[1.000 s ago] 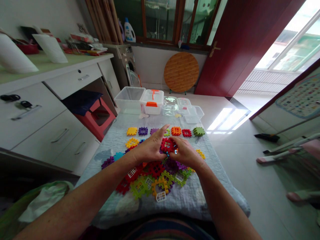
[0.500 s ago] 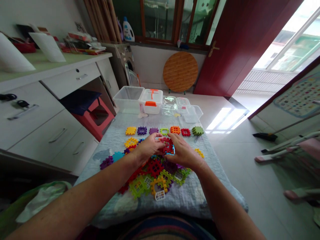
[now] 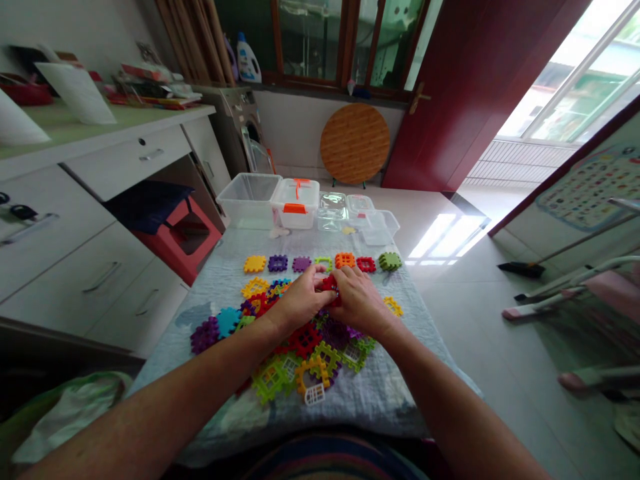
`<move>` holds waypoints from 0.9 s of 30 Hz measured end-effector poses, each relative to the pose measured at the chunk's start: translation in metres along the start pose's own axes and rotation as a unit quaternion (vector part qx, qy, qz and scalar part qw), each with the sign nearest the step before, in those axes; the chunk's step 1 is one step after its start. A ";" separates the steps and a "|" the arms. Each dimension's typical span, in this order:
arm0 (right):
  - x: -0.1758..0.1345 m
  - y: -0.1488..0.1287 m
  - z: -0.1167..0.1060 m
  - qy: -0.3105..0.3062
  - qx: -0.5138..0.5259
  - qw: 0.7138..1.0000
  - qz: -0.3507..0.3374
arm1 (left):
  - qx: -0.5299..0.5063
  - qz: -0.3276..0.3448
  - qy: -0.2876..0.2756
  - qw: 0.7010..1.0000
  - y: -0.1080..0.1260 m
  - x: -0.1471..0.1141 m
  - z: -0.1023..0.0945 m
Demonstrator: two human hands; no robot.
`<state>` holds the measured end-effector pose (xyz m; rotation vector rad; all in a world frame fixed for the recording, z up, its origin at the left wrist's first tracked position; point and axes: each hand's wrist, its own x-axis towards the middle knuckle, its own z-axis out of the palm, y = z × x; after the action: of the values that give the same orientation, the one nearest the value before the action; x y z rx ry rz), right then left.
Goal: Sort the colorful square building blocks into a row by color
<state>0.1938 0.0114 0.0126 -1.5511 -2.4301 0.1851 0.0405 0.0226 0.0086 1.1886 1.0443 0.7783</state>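
Note:
My left hand and my right hand meet over the middle of a small table, both gripping a red square building piece that is mostly hidden between the fingers. Below my hands lies a loose heap of coloured waffle pieces, red, green, yellow and purple. Beyond them a row of single pieces runs across the table, from yellow on the left to green on the right. A grey quilted cloth covers the table.
Clear plastic boxes and a box with an orange latch stand at the table's far edge. White drawers and a red stool are on the left. A round wooden board leans on the far wall.
Both hands have closed more tightly around the red piece, hiding most of it. My left forefinger, stretched out a second ago, is now curled in. The view has shifted slightly.

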 end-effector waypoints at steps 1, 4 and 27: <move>0.003 0.007 -0.003 -0.005 -0.005 1.000 -0.004 | 0.008 0.005 0.001 1.000 0.001 0.000 -0.002; 0.017 0.044 -0.015 -0.009 -0.043 0.999 0.007 | 0.044 0.042 0.026 0.998 0.003 -0.004 -0.015; 0.074 0.139 0.005 -0.191 -0.159 0.966 0.075 | 0.127 0.067 0.364 0.920 -0.092 -0.067 -0.178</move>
<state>0.2841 0.1373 -0.0153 -2.0035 -2.7402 0.1361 -0.1539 0.0030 -0.0728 1.2194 1.7269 1.2756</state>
